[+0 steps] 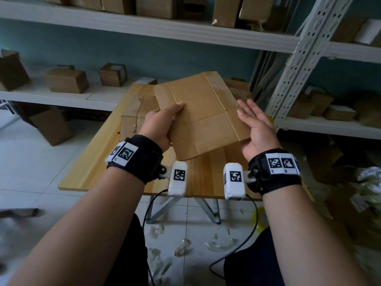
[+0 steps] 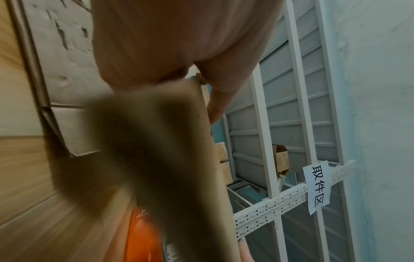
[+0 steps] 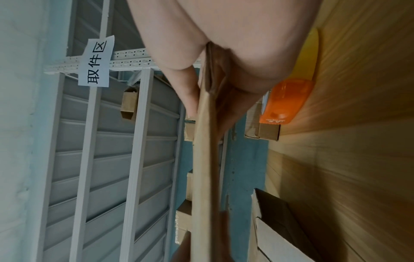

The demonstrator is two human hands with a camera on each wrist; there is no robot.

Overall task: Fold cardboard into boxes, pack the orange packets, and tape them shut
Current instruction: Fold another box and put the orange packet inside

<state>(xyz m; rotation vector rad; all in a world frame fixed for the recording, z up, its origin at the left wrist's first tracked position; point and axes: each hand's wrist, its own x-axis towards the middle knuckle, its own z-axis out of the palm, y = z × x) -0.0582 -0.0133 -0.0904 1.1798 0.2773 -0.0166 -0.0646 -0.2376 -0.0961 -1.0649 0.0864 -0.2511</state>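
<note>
A flat, creased cardboard blank (image 1: 202,114) hangs tilted above the wooden table (image 1: 92,166). My left hand (image 1: 162,122) grips its left edge, thumb on top and fingers underneath. My right hand (image 1: 255,124) has straight fingers, and the blank's right edge sits in the fork between thumb and palm. In the left wrist view the blank (image 2: 170,159) is a blur under the palm. Seen edge-on in the right wrist view, the blank (image 3: 203,159) runs away from the thumb. An orange tape dispenser (image 3: 284,102) lies on the table to the right. No orange packets are in view.
More flat cardboard (image 1: 134,116) is stacked on the table's far left. White metal shelving (image 1: 296,65) with several brown boxes (image 1: 67,80) runs behind and to the right. Torn scraps (image 1: 183,246) litter the tiled floor under the table, and a cable hangs from the wrist cameras.
</note>
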